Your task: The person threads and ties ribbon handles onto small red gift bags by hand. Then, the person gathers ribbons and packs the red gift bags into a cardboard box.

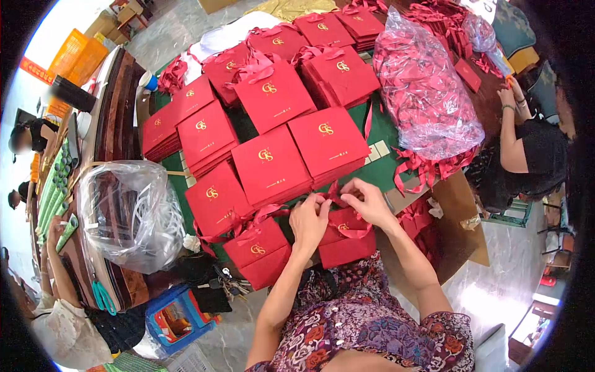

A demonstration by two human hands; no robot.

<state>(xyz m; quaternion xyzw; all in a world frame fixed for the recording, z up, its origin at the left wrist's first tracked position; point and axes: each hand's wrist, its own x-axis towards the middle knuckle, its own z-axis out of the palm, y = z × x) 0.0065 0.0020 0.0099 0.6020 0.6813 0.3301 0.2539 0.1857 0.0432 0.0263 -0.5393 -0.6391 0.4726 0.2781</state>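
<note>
A small red gift bag (346,239) with a gold print lies in front of me at the near table edge. Above its top edge, my left hand (310,218) has its fingers closed on a red ribbon (335,194). My right hand (367,203) pinches the same ribbon from the other side. Part of the ribbon is covered by my fingers. Left of my left hand lies another red bag (260,248) with ribbon across its top. Just beyond my hands are stacks of flat red bags (271,166).
A clear plastic sack of red ribbons (427,93) stands at the right. On the left is a plastic bag of white strips (130,214), with teal scissors (102,296) nearby. An open cardboard box (455,217) is right of my arm. Other people work at both sides.
</note>
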